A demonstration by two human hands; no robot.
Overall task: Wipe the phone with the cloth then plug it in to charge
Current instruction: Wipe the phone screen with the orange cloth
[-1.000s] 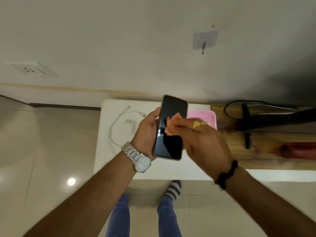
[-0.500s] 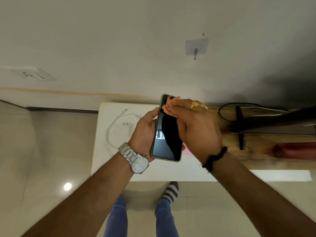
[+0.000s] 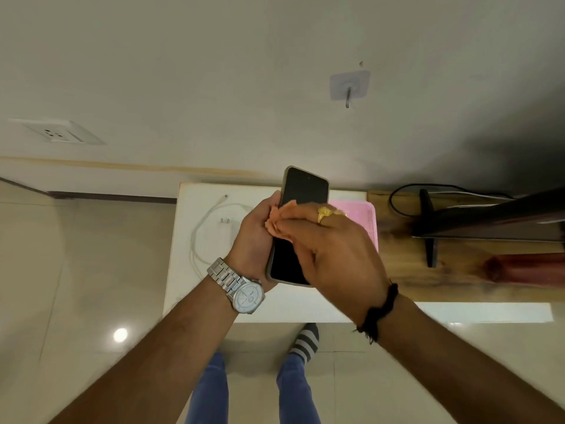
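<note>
One view only, worn on the head, looking forward and steeply down: both forearms reach in from the bottom corners, the white table [image 3: 214, 289] sits close below, the wall fills the upper half, feet on the floor.

The left hand [image 3: 253, 240] grips the phone [image 3: 301, 209] at centre frame. The right hand [image 3: 333, 252] presses an orange cloth [image 3: 279, 218] on its screen. A charger [image 3: 226, 223] lies left of them.
</note>
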